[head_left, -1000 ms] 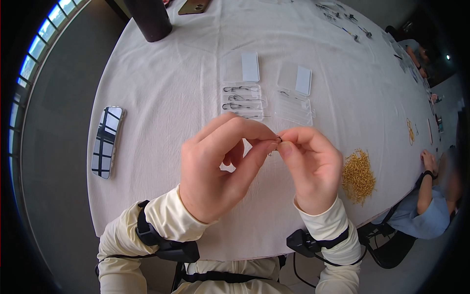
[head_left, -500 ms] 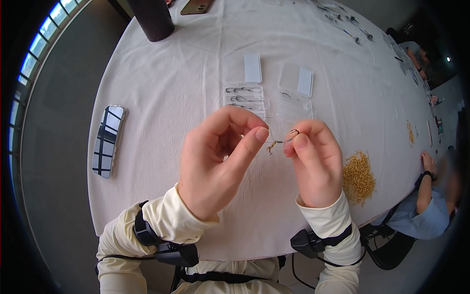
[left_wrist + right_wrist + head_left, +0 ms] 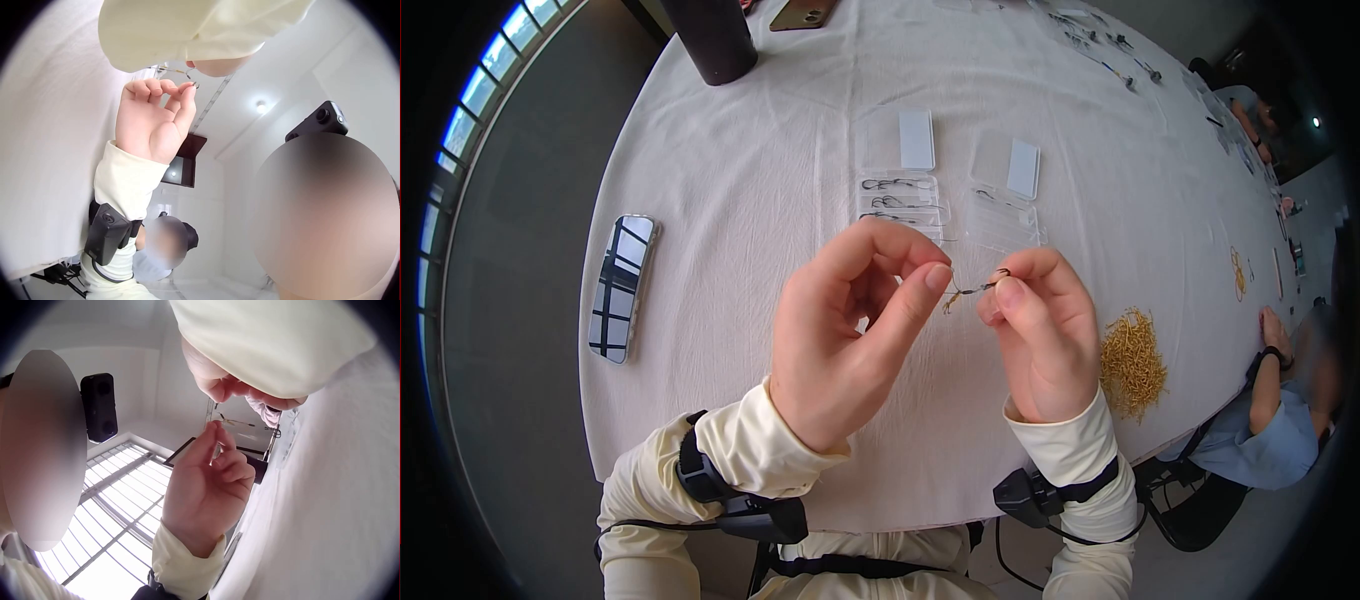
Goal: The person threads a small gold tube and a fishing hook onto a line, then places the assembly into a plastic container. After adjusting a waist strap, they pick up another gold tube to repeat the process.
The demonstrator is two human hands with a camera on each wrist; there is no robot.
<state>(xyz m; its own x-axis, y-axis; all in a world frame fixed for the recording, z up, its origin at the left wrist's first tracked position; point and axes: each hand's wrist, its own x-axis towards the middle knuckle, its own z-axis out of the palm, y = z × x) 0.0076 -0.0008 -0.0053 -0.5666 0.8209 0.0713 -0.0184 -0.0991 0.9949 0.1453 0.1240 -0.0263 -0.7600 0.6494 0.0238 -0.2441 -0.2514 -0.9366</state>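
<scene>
In the head view, my left hand (image 3: 845, 325) pinches a thin dark line between thumb and index finger, the other fingers curled behind. Facing it, my right hand (image 3: 1050, 330) pinches a dark curved hook (image 3: 1002, 273) at its fingertips. Between them runs a short stretch of line with a small dark sleeve (image 3: 970, 291), and a small gold and dark piece (image 3: 950, 300) hangs beside my left fingertips. The left wrist view shows my right hand (image 3: 153, 122) with the hook at its fingertips; the right wrist view shows my left hand (image 3: 206, 481) pinching the line.
Two open clear boxes lie beyond my hands, one with dark hooked rigs (image 3: 900, 203), the other (image 3: 1005, 220) holding little. A gold pile (image 3: 1133, 362) lies at the right, a phone (image 3: 621, 290) at the left, a dark cup (image 3: 710, 40) behind. Another person's arm (image 3: 1268, 400) rests at the right edge.
My hands were touching at the fingertips a second ago and have since moved apart, bringing the line and hook into view. Over the last half second the small pieces shifted only slightly.
</scene>
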